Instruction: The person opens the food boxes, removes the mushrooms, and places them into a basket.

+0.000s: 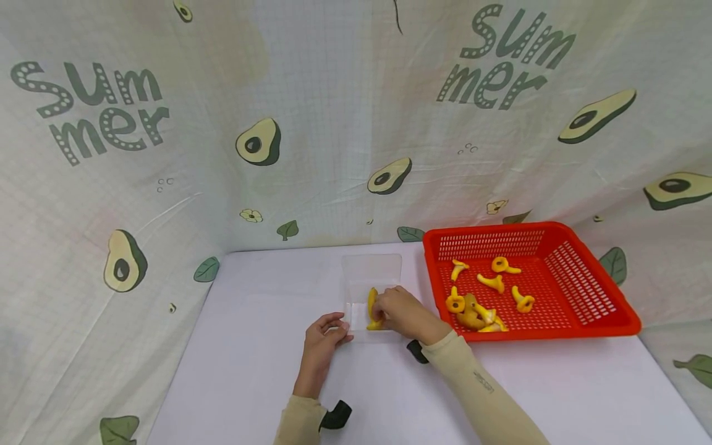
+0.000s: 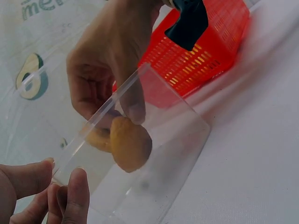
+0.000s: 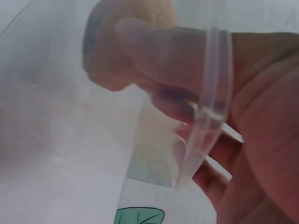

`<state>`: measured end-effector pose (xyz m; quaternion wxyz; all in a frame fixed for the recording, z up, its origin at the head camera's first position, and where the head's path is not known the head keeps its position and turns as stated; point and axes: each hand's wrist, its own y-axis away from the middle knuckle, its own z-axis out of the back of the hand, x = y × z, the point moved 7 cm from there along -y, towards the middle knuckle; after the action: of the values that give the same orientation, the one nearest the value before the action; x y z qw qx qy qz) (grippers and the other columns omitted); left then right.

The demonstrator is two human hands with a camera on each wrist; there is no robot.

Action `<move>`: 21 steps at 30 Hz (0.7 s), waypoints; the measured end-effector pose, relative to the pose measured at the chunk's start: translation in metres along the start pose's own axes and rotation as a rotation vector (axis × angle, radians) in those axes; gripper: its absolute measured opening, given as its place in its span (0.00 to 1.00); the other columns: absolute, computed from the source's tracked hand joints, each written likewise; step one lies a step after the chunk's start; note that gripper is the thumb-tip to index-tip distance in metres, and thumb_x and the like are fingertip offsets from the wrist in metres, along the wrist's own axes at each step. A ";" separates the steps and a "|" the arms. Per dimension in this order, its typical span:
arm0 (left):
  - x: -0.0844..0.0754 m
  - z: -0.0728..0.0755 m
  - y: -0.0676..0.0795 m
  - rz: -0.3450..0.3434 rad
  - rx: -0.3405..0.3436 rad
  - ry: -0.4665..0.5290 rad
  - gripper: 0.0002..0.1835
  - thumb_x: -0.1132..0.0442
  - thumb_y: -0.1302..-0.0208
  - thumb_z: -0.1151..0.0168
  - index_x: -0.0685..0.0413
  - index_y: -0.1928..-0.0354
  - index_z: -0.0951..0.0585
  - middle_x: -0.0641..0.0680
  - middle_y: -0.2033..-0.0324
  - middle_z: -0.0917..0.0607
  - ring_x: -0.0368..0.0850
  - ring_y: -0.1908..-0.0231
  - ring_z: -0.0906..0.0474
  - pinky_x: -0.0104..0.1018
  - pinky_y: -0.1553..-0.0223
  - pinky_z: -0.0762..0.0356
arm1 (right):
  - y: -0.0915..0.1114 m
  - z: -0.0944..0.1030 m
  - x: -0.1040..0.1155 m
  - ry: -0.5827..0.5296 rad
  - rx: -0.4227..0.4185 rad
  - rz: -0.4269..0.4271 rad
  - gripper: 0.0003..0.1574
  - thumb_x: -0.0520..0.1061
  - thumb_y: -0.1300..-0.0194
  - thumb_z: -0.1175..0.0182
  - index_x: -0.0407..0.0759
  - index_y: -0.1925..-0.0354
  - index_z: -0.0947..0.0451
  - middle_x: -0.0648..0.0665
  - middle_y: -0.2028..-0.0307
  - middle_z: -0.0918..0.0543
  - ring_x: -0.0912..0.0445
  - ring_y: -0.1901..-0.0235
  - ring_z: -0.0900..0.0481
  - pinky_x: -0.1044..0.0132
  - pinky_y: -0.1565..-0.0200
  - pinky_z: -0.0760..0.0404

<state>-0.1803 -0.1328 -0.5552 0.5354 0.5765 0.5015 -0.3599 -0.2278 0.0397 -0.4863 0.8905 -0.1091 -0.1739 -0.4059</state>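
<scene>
A clear plastic box [image 1: 358,312] with its transparent lid [image 1: 371,267] folded back stands on the white table. My left hand [image 1: 321,346] pinches the box's near left corner between thumb and fingers, as the left wrist view shows. Inside the box walls, my right hand [image 1: 403,311] holds a yellow chanterelle mushroom [image 2: 131,144] between thumb and fingers. Through the clear wall, the right wrist view shows the thumb pressed against the mushroom [image 3: 110,51]; part of it is hidden behind the fingers.
Right of the box sits a red perforated plastic basket [image 1: 603,293]. Several yellow chanterelles [image 1: 492,283] lie in it, some piled near its left front corner with a brownish lump [image 1: 470,315]. A curtain [image 1: 322,123] printed with avocados hangs behind the table [image 1: 250,321].
</scene>
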 end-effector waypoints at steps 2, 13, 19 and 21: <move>0.000 0.000 0.000 0.002 0.001 0.000 0.20 0.78 0.31 0.36 0.78 0.39 0.25 0.52 0.61 0.21 0.40 0.64 0.19 0.32 0.59 0.10 | 0.004 0.004 0.001 -0.025 -0.019 -0.012 0.08 0.43 0.42 0.20 0.49 0.64 0.09 0.53 0.65 0.12 0.55 0.60 0.23 0.54 0.44 0.18; 0.000 0.000 0.001 -0.002 0.001 0.002 0.21 0.78 0.32 0.35 0.79 0.39 0.25 0.52 0.61 0.21 0.40 0.64 0.19 0.31 0.59 0.10 | 0.044 0.044 0.000 -0.045 -0.271 0.027 0.16 0.41 0.45 0.19 0.52 0.60 0.14 0.56 0.58 0.12 0.55 0.53 0.20 0.54 0.44 0.19; 0.001 0.000 -0.001 -0.011 0.001 0.021 0.22 0.80 0.33 0.37 0.82 0.39 0.27 0.52 0.64 0.21 0.40 0.64 0.19 0.31 0.60 0.10 | 0.072 0.070 -0.010 -0.037 -0.449 0.047 0.21 0.37 0.52 0.16 0.50 0.62 0.15 0.54 0.59 0.12 0.54 0.55 0.20 0.54 0.49 0.18; 0.001 0.000 -0.001 -0.013 0.002 0.021 0.22 0.80 0.33 0.37 0.83 0.39 0.27 0.52 0.64 0.21 0.40 0.64 0.19 0.31 0.60 0.10 | 0.081 0.076 -0.016 -0.032 -0.477 0.031 0.22 0.36 0.53 0.16 0.49 0.62 0.15 0.53 0.59 0.12 0.54 0.55 0.20 0.52 0.49 0.18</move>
<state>-0.1815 -0.1329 -0.5562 0.5273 0.5775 0.5104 -0.3576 -0.1928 0.1285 -0.4268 0.8427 -0.3255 -0.0857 -0.4201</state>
